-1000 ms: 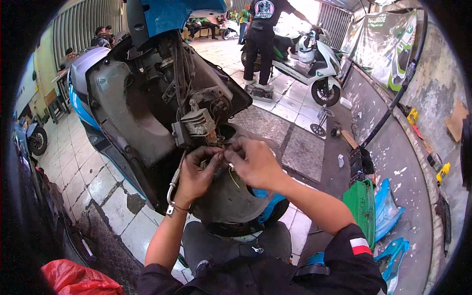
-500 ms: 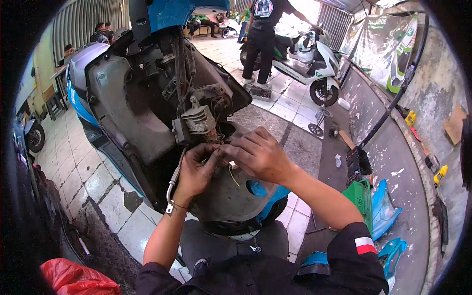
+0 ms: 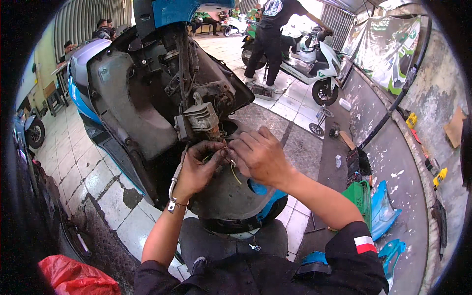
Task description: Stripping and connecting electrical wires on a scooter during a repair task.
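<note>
My left hand [image 3: 201,167] and my right hand [image 3: 255,160] meet below a grimy finned metal part [image 3: 200,119] on the opened front of a blue scooter [image 3: 123,98]. Fingers of both hands pinch thin wires at their tips; the exact point of grip is too small to make out. A yellow wire [image 3: 235,174] dangles beneath my right hand. A silver bent bracket [image 3: 173,184] hangs beside my left wrist. Under my hands is the dark front mudguard [image 3: 221,196] with blue trim, over the wheel.
A co-worker [image 3: 270,39] stands by a white scooter [image 3: 309,69]. More people [image 3: 105,32] sit behind. Along the right wall [image 3: 403,196] lie blue panels [image 3: 383,211], a green crate [image 3: 356,201] and yellow tools [image 3: 440,177]. A red plastic bag [image 3: 73,278] is at lower left.
My right hand rose and turned a little at the wires, its fingers shifting over my left fingertips. My left hand stayed nearly still. The co-worker leaned toward the white scooter.
</note>
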### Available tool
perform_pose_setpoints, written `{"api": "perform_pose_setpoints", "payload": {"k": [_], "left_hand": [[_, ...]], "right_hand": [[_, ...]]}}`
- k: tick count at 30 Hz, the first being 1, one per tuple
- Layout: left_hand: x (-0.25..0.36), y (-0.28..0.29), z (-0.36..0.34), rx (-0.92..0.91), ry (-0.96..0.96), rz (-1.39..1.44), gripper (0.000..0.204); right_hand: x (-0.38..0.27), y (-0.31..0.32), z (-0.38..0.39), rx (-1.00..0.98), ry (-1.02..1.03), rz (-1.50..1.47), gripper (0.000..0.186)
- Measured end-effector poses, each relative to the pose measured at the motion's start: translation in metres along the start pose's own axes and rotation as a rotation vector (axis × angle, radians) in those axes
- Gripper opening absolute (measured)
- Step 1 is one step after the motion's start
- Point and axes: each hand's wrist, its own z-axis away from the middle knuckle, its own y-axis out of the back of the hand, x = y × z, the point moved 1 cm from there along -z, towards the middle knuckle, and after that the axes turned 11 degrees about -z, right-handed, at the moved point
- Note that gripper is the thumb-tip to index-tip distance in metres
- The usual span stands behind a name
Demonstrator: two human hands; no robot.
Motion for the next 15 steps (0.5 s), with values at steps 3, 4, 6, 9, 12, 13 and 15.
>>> {"api": "perform_pose_setpoints", "payload": {"k": [3,4,6,9,12,13,15], "left_hand": [[0.004,-0.002,0.002,0.043,-0.091,-0.106,0.015],[0.004,-0.002,0.002,0.054,-0.122,-0.175,0.015],[0.005,-0.003,0.004,0.064,-0.147,-0.244,0.016],[0.007,-0.004,0.003,0.066,-0.104,-0.201,0.017],[-0.001,0.0,0.001,0.077,-0.054,-0.162,0.019],[-0.001,0.0,0.001,0.058,-0.02,-0.129,0.018],[0.01,-0.001,0.0,-0.028,0.16,-0.029,0.018]], "right_hand": [[-0.01,-0.001,-0.002,0.043,-0.41,-0.293,0.015],[-0.009,0.001,-0.005,0.041,-0.411,-0.294,0.015],[-0.001,-0.002,-0.01,-0.086,-1.092,-1.15,0.021],[0.003,-0.006,-0.003,-0.083,-1.029,-1.126,0.025],[0.006,-0.004,0.001,-0.106,-0.773,-0.844,0.023],[0.003,0.002,0.0,-0.037,-0.535,-0.67,0.025],[0.01,0.007,0.01,0.033,-0.204,-0.351,0.035]]}}
